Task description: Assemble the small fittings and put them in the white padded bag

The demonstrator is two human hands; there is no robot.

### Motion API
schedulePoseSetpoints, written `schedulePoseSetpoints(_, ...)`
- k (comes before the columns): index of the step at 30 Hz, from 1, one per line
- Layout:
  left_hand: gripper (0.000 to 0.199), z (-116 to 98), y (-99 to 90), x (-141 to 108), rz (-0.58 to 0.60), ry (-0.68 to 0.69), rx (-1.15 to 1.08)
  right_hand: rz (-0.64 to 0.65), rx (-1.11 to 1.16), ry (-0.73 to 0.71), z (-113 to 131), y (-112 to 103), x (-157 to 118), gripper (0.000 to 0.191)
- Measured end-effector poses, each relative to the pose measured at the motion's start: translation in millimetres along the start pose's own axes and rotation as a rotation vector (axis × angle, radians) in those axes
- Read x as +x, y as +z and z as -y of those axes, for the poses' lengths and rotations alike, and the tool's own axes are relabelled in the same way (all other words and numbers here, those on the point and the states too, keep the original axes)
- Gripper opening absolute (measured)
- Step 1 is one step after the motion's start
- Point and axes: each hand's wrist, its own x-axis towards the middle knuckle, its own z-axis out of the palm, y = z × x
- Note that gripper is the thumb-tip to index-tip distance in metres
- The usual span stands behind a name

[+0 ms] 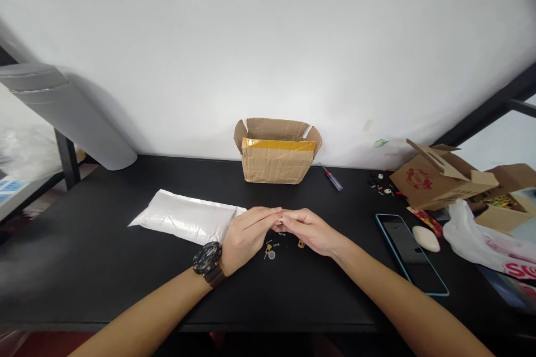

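Over the black table, my left hand (pixel 250 236) and my right hand (pixel 313 230) meet at the fingertips. Between the right thumb and fingers a small pale, shiny piece (pixel 281 219) shows; most of it is covered. The left fingers are closed together against the same spot, and what they grip is hidden. Below the hands lie a brass-coloured piece (pixel 268 247), a second brass-coloured piece (pixel 301 244) beside the right hand, a round greyish disc (pixel 272 255) and several tiny spring-like bits (pixel 282 234). A black watch (pixel 208 259) is on the left wrist.
A white padded mailer (pixel 184 215) lies left of my hands. Behind stand an open cardboard box (pixel 278 162) and a screwdriver (pixel 334 179). To the right are a phone (pixel 412 254), a white rounded object (pixel 426 239), printed cartons (pixel 439 175) and a plastic bag (pixel 486 245).
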Motion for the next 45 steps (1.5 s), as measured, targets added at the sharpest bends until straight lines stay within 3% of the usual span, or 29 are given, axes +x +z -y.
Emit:
schedulePoseSetpoints(11,0.041,2.8,-0.3,1.0,0.021,-0.028,-0.041,0.006,0.044,-0.003,2.5,0.6,1.4,0.035)
schedulePoseSetpoints(20,0.039,14.1,-3.2,-3.0,0.028,-0.02,0.023,-0.054,-0.064,-0.001,3.9,-5.0,1.3,0.036)
schedulePoseSetpoints(25,0.029,19.9,-14.2,4.1,0.002,-0.072,0.093,-0.23,-0.387,-0.1,13.3,-6.1,2.4,0.035)
schedulePoseSetpoints(30,0.017,22.7,-52.7,10.3,-0.013,-0.178,0.254,-0.284,-0.807,-0.246,19.9,-3.2,-2.1,0.029)
schedulePoseSetpoints(34,0.013,17.7,-84.7,-13.0,-0.035,-0.447,0.474,-0.214,-0.861,-0.219,16.2,-1.8,-2.7,0.029)
schedulePoseSetpoints(36,0.011,12.1,-90.7,-30.7,0.056,-0.523,0.561,-0.183,-0.886,-0.199,12.9,-0.9,-1.6,0.03)
schedulePoseSetpoints(40,0.032,2.4,-83.8,-58.0,0.134,-0.529,0.716,-0.205,-0.904,-0.278,8.2,1.5,1.1,0.029)
schedulePoseSetpoints(45,0.004,-0.1,-74.1,-63.4,0.141,-0.448,0.703,-0.279,-0.93,-0.402,7.8,7.4,3.4,0.025)
